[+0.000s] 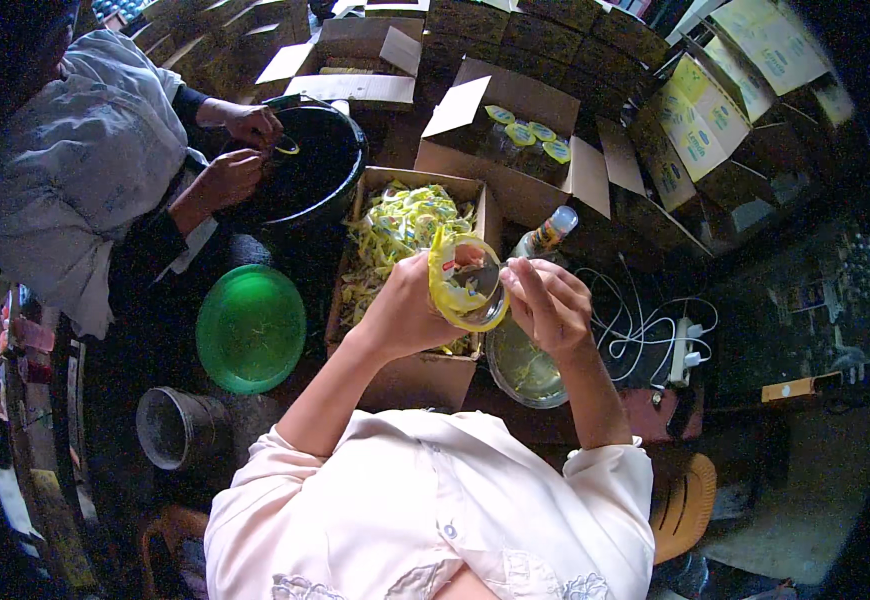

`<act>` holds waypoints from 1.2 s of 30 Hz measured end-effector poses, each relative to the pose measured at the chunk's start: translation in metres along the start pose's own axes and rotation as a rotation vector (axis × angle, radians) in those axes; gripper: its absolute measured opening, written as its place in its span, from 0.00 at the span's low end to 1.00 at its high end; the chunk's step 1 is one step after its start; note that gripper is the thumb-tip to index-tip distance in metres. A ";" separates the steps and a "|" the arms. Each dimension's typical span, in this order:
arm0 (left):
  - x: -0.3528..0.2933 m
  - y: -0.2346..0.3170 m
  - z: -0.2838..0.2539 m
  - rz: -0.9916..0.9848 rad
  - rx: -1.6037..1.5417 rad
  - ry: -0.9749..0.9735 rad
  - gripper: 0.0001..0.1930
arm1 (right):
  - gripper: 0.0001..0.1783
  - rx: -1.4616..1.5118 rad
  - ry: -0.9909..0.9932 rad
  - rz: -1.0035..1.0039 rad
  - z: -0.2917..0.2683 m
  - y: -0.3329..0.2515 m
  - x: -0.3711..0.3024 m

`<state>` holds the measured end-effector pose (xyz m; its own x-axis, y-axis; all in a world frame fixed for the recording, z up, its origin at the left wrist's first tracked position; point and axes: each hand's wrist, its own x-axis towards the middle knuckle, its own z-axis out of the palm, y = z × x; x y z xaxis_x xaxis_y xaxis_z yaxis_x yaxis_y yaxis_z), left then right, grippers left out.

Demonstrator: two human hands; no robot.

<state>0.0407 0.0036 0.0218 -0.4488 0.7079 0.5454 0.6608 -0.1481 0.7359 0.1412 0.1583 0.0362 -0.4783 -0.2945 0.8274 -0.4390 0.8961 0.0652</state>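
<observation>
1. Through the head view, my only one, I see the left hand (413, 300) gripping a clear jar (468, 285), ringed by a yellow band (481, 322). The jar is over the near right part of the scrap box (415, 385); I take the tilt as a way to leave its rim within the other hand's reach.
2. The right hand (555, 300), over the scrap box's right side, has its fingers curled at the jar's rim. I cannot tell whether they pinch anything.
3. Yellow scraps (400, 220) heap inside the scrap box, which sits straight ahead of the wearer, I judge, so loose bits land there.
4. Right of the scrap box I see a clear bowl (535, 403) partly under the right forearm, and a bottle (555, 230) beyond it. Farther right lie white cables (645, 330) and a power strip (681, 362).
5. Beyond the scrap box, to the right, an open carton (470, 183) holds yellow-lidded cups (521, 134), presumably standing upright to pack neatly.
6. Left of the scrap box are a green basin (250, 330) and a grey bucket (163, 430). Beyond them, a co-worker's hands (227, 180) hold a thin yellow ring (289, 148) over a dark tub (360, 150), perhaps to catch scraps.
</observation>
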 end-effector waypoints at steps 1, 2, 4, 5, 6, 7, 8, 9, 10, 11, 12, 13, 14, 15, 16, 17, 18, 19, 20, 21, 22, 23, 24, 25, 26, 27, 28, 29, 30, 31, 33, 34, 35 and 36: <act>0.000 0.000 0.000 0.006 -0.001 0.000 0.24 | 0.19 -0.002 0.010 -0.013 0.001 0.000 -0.001; 0.001 0.000 -0.001 0.007 -0.001 0.000 0.24 | 0.18 -0.004 0.019 -0.027 0.001 0.000 -0.001; 0.002 0.002 -0.005 0.020 -0.045 -0.085 0.23 | 0.17 0.005 0.021 -0.031 0.002 0.000 -0.001; 0.002 0.003 -0.007 0.017 -0.045 -0.084 0.23 | 0.17 0.010 0.023 -0.035 0.002 0.000 -0.001; 0.003 0.005 -0.008 0.000 -0.085 -0.113 0.23 | 0.17 0.011 0.022 -0.035 0.002 0.000 -0.002; 0.004 0.006 -0.009 -0.018 -0.126 -0.142 0.22 | 0.16 0.023 0.019 -0.019 0.002 0.000 -0.004; 0.003 0.005 -0.009 -0.019 -0.126 -0.142 0.22 | 0.16 0.035 0.015 -0.004 0.002 0.000 -0.005; 0.004 0.004 -0.009 -0.019 -0.118 -0.160 0.22 | 0.16 0.035 0.015 -0.005 0.002 -0.001 -0.006; 0.003 0.002 -0.009 -0.019 -0.111 -0.178 0.23 | 0.15 0.041 0.009 0.008 0.001 -0.002 -0.007; 0.003 -0.001 -0.008 -0.019 -0.111 -0.177 0.23 | 0.15 0.048 0.002 0.021 0.001 -0.002 -0.008; 0.001 -0.006 -0.007 -0.034 -0.139 -0.212 0.23 | 0.15 0.049 0.002 0.020 0.002 -0.002 -0.009; 0.000 -0.009 -0.007 -0.049 -0.168 -0.247 0.24 | 0.15 0.061 0.003 0.011 0.003 -0.002 -0.009; 0.000 -0.011 -0.008 -0.050 -0.167 -0.246 0.24 | 0.16 0.073 0.004 0.002 0.003 -0.002 -0.010; 0.000 -0.012 -0.009 -0.040 -0.153 -0.255 0.24 | 0.16 0.073 0.004 0.001 0.003 -0.002 -0.011; 0.000 -0.013 -0.009 -0.030 -0.138 -0.263 0.25 | 0.15 0.083 0.006 0.005 0.003 -0.002 -0.012; 0.001 -0.014 -0.009 -0.029 -0.138 -0.263 0.25 | 0.15 0.092 0.007 0.009 0.002 -0.002 -0.012; 0.001 -0.017 -0.010 0.006 -0.200 -0.264 0.25 | 0.15 0.094 0.007 0.007 0.002 -0.002 -0.013; 0.002 -0.018 -0.010 0.042 -0.261 -0.265 0.26 | 0.15 0.097 0.001 0.004 0.002 -0.002 -0.013; 0.003 -0.017 -0.012 0.041 -0.260 -0.263 0.26 | 0.14 0.100 -0.005 0.000 0.002 -0.002 -0.013; 0.005 -0.014 -0.014 0.019 -0.293 -0.306 0.26 | 0.14 0.100 -0.006 0.000 0.002 -0.002 -0.012; 0.006 -0.012 -0.015 -0.003 -0.326 -0.348 0.27 | 0.14 0.108 -0.007 0.012 0.002 -0.003 -0.012; 0.006 -0.014 -0.014 -0.004 -0.326 -0.347 0.27 | 0.14 0.116 -0.008 0.025 0.001 -0.004 -0.012; 0.005 -0.015 -0.014 -0.033 -0.340 -0.373 0.27 | 0.14 0.117 -0.008 0.023 0.002 -0.004 -0.013; 0.005 -0.016 -0.015 -0.062 -0.353 -0.398 0.27 | 0.15 0.119 -0.007 0.017 0.002 -0.003 -0.014; 0.006 -0.015 -0.017 -0.062 -0.352 -0.397 0.27 | 0.15 0.120 -0.007 0.011 0.003 -0.003 -0.014; 0.009 -0.012 -0.020 -0.038 -0.340 -0.412 0.26 | 0.15 0.120 -0.007 0.010 0.003 -0.003 -0.015; 0.011 -0.010 -0.022 -0.015 -0.327 -0.426 0.25 | 0.15 0.125 -0.018 0.008 0.003 -0.003 -0.015; 0.009 -0.015 -0.021 -0.014 -0.328 -0.425 0.25 | 0.15 0.130 -0.028 0.006 0.003 -0.003 -0.015; 0.007 -0.020 -0.021 -0.097 -0.365 -0.492 0.26 | 0.15 0.131 -0.030 0.003 0.002 -0.004 -0.015; 0.005 -0.023 -0.021 -0.180 -0.403 -0.557 0.26 | 0.15 0.139 -0.036 0.010 0.002 -0.004 -0.014; 0.010 -0.018 -0.024 -0.223 -0.458 -0.589 0.27 | 0.15 0.149 -0.044 0.014 0.003 -0.004 -0.015; 0.012 -0.015 -0.025 -0.266 -0.513 -0.623 0.28 | 0.15 0.146 -0.040 0.008 0.004 -0.003 -0.016; 0.013 -0.015 -0.025 -0.266 -0.514 -0.620 0.28 | 0.14 0.143 -0.037 0.001 0.004 -0.003 -0.017; 0.013 -0.016 -0.025 -0.282 -0.528 -0.626 0.29 | 0.14 0.144 -0.038 -0.001 0.005 -0.003 -0.018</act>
<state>0.0097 -0.0020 0.0269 -0.0370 0.9935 0.1075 0.1394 -0.1014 0.9850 0.1467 0.1595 0.0181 -0.5052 -0.3100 0.8054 -0.5426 0.8398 -0.0171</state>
